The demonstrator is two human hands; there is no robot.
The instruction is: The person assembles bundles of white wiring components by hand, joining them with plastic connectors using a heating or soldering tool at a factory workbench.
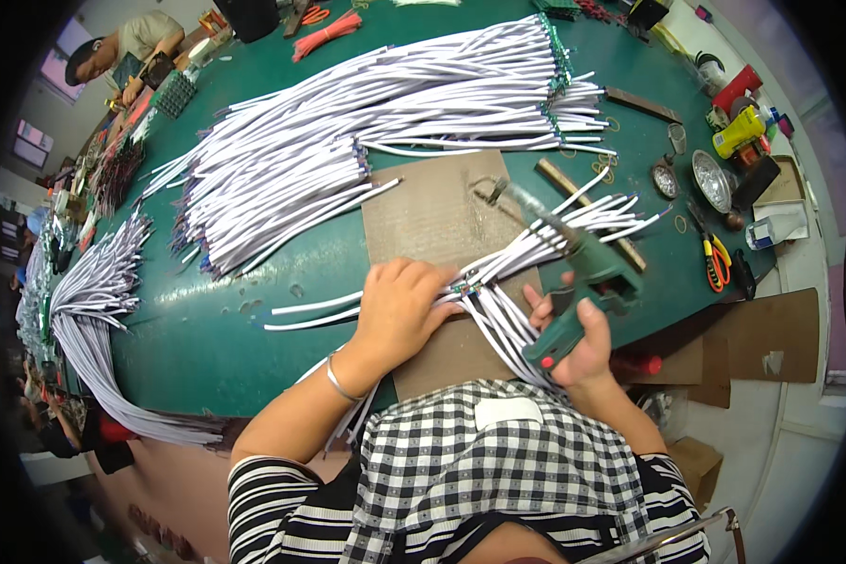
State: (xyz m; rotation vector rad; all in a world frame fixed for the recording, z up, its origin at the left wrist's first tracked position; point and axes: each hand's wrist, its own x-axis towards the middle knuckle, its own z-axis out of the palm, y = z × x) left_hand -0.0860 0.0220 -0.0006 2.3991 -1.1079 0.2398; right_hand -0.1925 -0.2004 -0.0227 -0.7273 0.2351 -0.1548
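My left hand (399,301) is closed on the ends of several white cables (315,308), which stick out to its left over the brown board (432,193). Beside its fingertips, small green parts sit where a bunch of white cables (508,331) meets them. In my right hand (587,343) is a green pistol-grip tool (573,273) with a long metal barrel and a red button at the butt. The barrel passes above another bunch of white cables (602,214) and points up and left. Its tip looks bent; motion blurs the tool slightly.
A big heap of white cables (348,113) covers the far table. Another bundle (103,282) hangs over the left edge. Wooden strips (564,183), metal bowls (712,181), orange-handled scissors (716,263) and a yellow bottle (738,132) lie at right. A person (136,56) works at far left.
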